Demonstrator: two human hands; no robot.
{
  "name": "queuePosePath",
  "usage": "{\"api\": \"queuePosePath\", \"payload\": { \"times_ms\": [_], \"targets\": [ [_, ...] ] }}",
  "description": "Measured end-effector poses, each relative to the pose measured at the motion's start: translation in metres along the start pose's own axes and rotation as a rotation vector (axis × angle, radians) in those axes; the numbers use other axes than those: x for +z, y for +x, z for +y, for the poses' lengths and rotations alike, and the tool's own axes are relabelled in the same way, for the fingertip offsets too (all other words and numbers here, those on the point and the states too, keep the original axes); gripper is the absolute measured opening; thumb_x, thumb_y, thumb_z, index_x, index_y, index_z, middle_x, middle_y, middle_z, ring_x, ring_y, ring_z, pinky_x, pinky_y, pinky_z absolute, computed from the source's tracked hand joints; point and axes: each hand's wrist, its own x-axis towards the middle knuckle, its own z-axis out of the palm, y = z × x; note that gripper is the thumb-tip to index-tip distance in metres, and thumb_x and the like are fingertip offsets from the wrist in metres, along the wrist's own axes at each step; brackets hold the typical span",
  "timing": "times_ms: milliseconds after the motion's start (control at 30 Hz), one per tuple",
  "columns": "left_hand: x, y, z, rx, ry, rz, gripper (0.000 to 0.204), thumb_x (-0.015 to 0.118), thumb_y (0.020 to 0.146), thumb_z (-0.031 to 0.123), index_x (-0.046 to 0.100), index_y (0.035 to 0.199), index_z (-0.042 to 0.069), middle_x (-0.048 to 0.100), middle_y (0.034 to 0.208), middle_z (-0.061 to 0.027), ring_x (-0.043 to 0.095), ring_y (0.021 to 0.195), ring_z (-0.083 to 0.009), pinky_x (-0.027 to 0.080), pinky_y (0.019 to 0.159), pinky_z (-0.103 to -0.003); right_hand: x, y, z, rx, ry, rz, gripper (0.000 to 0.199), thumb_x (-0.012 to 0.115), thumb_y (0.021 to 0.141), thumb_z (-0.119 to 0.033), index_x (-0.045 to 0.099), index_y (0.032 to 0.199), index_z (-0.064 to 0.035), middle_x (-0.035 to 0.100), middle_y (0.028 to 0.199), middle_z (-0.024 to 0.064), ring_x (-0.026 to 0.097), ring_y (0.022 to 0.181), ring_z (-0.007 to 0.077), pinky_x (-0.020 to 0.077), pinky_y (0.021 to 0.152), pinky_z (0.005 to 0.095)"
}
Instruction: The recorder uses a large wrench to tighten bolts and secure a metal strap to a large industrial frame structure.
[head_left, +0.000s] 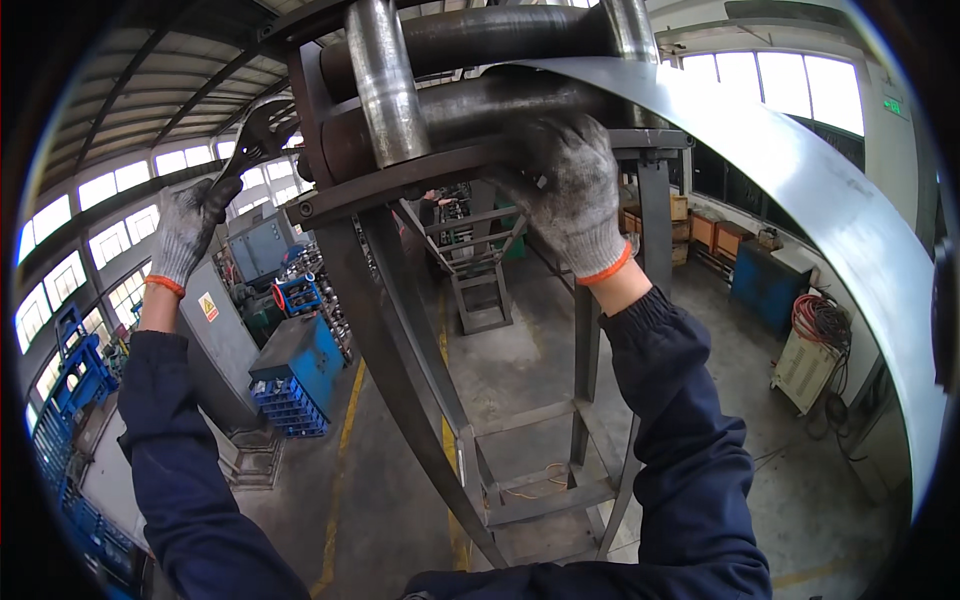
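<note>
My left hand [193, 222], in a grey knit glove with dark fingers, is closed around the handle of an adjustable wrench [257, 135]. The wrench's head points up beside the left end of a dark metal roller stand [330, 195]. My gloved right hand [575, 185] is curled over the stand's front crossbar [460, 160], its thumb side lower down; the fingertips are dark and partly blurred. Just behind it lies the lower steel roller [500, 105], with the upper roller [480, 35] above. A curved sheet of shiny metal [770, 150] reaches from the rollers down the right side.
Below, the stand's legs and rungs [550, 500] spread over the concrete floor. A grey cabinet [215, 335] and a blue machine [300, 370] stand at left. On the right are a blue cabinet [765, 280] and coiled red cable [820, 318]. Farther back, a person [428, 210] is partly hidden.
</note>
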Motion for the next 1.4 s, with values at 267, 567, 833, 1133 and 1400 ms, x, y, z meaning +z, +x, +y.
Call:
{"api": "queuePosePath", "payload": {
  "times_ms": [267,567,833,1133,1400],
  "targets": [
    [0.012,0.011,0.065,0.136,0.055,-0.049,0.086,0.044,0.091,0.080,0.072,0.097,-0.002,0.067,0.074,-0.0239,0.067,0.079,-0.0432,0.051,0.075,-0.051,0.000,-0.004,0.005,0.013,0.007,-0.001,0.034,0.087,0.072,-0.024,0.076,0.102,-0.0126,0.072,0.111,0.0052,0.061,0.109,0.0315,0.0476,0.098,0.0441],
    [-0.012,0.034,0.051,0.036,-0.111,0.140,0.090,0.042,0.091,0.083,0.074,0.106,0.000,0.070,0.075,-0.0167,0.069,0.073,-0.0292,0.051,0.072,-0.045,0.029,-0.001,-0.030,-0.099,-0.278,0.200,0.064,0.072,0.084,-0.062,0.069,0.108,-0.0027,0.071,0.101,0.0163,0.064,0.109,0.0318,0.0467,0.099,0.0455],
    [-0.014,0.046,0.039,0.013,0.030,-0.014,0.100,0.037,0.087,0.089,0.072,0.103,-0.003,0.069,0.078,-0.0197,0.071,0.085,-0.0357,0.052,0.081,-0.045,0.027,0.054,-0.084,0.402,0.009,-0.445,0.065,0.067,0.089,-0.060,0.068,0.109,0.0015,0.072,0.099,0.0205,0.071,0.095,0.0328,0.0536,0.091,0.0464],
    [0.002,0.055,0.051,0.064,-0.005,0.066,0.096,0.038,0.087,0.089,0.072,0.096,-0.001,0.069,0.073,-0.0161,0.068,0.071,-0.0310,0.051,0.071,-0.045,0.024,0.083,-0.074,0.516,0.092,-0.605,0.057,0.074,0.083,-0.050,0.067,0.111,-0.0001,0.074,0.094,0.0197,0.075,0.089,0.0323,0.0603,0.077,0.0461],
    [0.001,0.025,0.062,0.168,0.106,0.062,0.091,0.036,0.088,0.087,0.073,0.093,0.004,0.067,0.066,-0.0093,0.069,0.069,-0.0332,0.050,0.069,-0.049,0.023,0.080,-0.066,0.438,0.074,-0.556,0.056,0.073,0.083,-0.050,0.069,0.108,-0.0009,0.074,0.093,0.0193,0.074,0.087,0.0340,0.0593,0.079,0.0462]
  ]
}}
